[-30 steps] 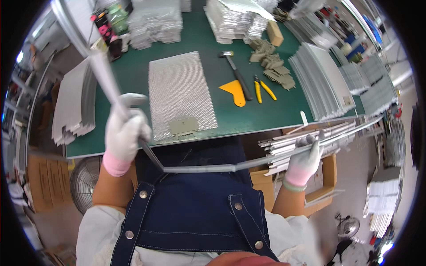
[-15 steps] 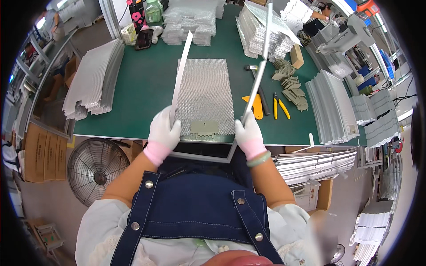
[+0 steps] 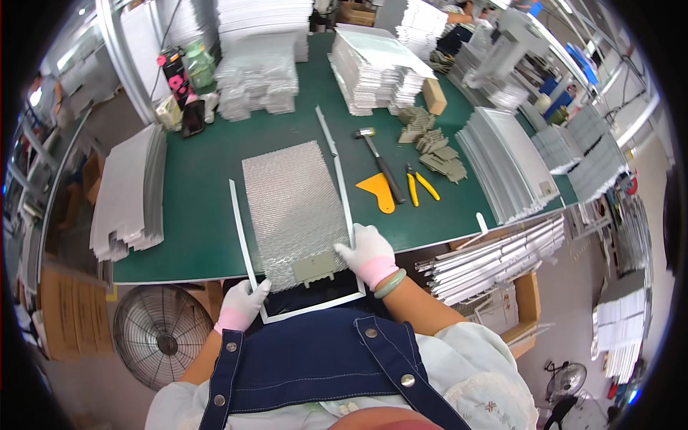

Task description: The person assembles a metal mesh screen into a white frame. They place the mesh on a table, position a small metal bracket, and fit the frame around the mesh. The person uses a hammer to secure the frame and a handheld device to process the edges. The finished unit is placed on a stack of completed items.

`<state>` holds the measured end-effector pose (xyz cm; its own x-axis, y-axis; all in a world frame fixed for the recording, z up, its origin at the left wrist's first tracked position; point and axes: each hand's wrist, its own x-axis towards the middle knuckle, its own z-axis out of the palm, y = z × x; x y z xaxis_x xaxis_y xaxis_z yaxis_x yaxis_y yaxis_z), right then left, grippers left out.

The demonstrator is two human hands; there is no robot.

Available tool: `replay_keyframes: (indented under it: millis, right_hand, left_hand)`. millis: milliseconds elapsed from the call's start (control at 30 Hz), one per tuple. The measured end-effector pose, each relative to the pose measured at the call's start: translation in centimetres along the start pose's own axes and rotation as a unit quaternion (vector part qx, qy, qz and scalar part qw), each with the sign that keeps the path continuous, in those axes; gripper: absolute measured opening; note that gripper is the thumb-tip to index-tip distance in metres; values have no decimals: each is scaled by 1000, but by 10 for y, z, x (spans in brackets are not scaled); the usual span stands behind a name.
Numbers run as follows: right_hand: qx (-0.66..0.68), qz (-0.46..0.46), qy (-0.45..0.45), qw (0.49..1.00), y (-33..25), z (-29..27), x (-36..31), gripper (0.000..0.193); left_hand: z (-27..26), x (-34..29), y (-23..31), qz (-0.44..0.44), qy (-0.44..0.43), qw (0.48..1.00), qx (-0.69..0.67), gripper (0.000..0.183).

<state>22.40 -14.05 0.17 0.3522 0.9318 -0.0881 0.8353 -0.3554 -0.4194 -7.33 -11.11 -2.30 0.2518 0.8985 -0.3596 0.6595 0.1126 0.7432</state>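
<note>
A silvery mesh filter panel lies on the green table, with a grey-green latch piece at its near end. A U-shaped metal frame lies flat around the panel, its near bar past the table edge. My left hand, in a white glove, grips the frame's near left corner. My right hand, also gloved, rests on the frame's right rail beside the latch piece.
A hammer, a yellow scraper and yellow-handled pliers lie right of the panel. Stacks of mesh panels and frames ring the table. Metal rails are piled at the lower right. A floor fan stands below left.
The frame, held tilted up over the panel half a second ago, now lies flat around it. Both hands have come down to the near end.
</note>
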Motion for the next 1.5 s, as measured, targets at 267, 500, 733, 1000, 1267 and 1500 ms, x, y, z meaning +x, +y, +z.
replay_keyframes:
  millis: [267,500,733,1000,1267,1500]
  right_hand:
    - [64,-29,24,997,23,6,-41,57]
    - [437,105,-45,892,43,25,-63,52]
    - [657,186,-178,709,48,33,-55,31]
    - [449,82,-221,862,48,32,-60,30]
    - [579,136,-309,742,66,49,-58,28]
    - [463,-9,-198,864,50,44,-59,34]
  left_hand:
    - [13,20,-28,-55,-121,951,-279,36]
    - [3,21,-33,-79,-191,926,-315,35]
    - [4,16,-51,-32,-148,911,-384,33]
    - [4,17,-27,-38,-146,945,-290,31]
    - [-5,24,-23,-60,-208,948,-235,31]
    - [21,8,-24,-72,-45,936,-341,41]
